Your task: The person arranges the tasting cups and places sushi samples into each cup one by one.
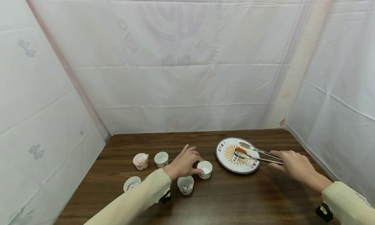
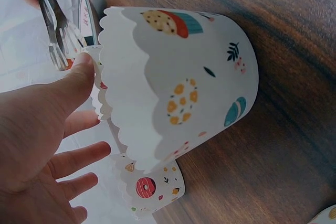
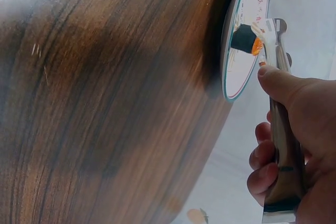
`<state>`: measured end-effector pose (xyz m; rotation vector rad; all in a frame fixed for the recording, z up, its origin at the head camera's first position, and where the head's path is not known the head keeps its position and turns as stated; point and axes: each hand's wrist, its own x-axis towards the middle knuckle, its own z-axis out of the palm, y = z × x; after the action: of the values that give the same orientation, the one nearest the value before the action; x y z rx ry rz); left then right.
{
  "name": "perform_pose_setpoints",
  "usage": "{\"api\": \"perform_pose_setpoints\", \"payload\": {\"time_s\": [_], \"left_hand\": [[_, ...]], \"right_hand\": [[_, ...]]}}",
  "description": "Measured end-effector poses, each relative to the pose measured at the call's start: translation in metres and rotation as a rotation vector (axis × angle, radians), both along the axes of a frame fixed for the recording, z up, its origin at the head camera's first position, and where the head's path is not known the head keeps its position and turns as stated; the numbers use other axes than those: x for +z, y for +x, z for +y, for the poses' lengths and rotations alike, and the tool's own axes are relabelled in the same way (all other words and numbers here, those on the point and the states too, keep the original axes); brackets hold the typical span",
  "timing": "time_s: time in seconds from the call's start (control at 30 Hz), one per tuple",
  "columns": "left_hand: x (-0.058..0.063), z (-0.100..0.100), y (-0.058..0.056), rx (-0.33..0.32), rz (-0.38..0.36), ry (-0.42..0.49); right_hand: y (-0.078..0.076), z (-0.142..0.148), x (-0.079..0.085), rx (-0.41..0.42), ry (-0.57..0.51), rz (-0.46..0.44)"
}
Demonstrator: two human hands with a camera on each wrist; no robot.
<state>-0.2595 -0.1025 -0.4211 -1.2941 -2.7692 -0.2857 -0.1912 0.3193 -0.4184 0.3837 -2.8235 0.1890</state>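
Note:
My left hand (image 1: 185,163) has its thumb and forefinger at opposite sides of the rim of a scalloped white paper baking cup (image 1: 205,170); its other fingers are spread. In the left wrist view a nearer printed baking cup (image 2: 181,90) partly hides that one. My right hand (image 1: 294,166) grips metal tongs (image 1: 263,159), their jaws apart over a round plate (image 1: 221,155). Between the tong ends lies a piece of food with an orange top (image 1: 241,149); its side is dark in the right wrist view, like a sushi roll.
Another baking cup (image 1: 185,185) below my left wrist has something small, dark and yellow inside. More baking cups stand left, one (image 1: 141,161) beside another (image 1: 161,159); my sleeve partly covers a third (image 1: 131,184). White cloth (image 1: 187,88) hangs around the dark wooden table (image 1: 234,199).

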Motion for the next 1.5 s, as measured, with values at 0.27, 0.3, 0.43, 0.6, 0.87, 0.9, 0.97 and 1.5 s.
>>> {"api": "perform_pose_setpoints", "payload": {"time_s": [0.27,0.3,0.43,0.6,0.87,0.9,0.97,1.5], "left_hand": [[-0.001,0.0,0.0,-0.001,-0.003,0.003],[-0.001,0.0,0.0,-0.001,-0.002,0.002],[-0.002,0.0,0.0,-0.001,0.003,-0.003],[-0.004,0.001,0.0,0.001,0.001,-0.008],[-0.002,0.001,0.001,0.003,-0.017,-0.011],[-0.002,0.001,0.001,0.003,-0.018,-0.012],[-0.002,0.001,0.0,0.0,-0.018,-0.014],[0.0,0.001,0.0,-0.032,0.053,-0.047]], "right_hand": [[-0.003,0.002,-0.004,-0.006,-0.031,-0.052],[-0.004,0.003,-0.005,-0.006,-0.029,-0.058],[-0.006,0.004,-0.009,0.006,-0.024,-0.084],[-0.007,0.005,-0.013,0.015,-0.026,-0.095],[-0.008,0.006,-0.018,0.02,-0.057,-0.113],[-0.007,0.006,-0.018,0.021,-0.063,-0.118],[-0.007,0.006,-0.017,0.019,-0.076,-0.129],[-0.007,0.005,-0.018,0.006,-0.094,-0.155]]}}
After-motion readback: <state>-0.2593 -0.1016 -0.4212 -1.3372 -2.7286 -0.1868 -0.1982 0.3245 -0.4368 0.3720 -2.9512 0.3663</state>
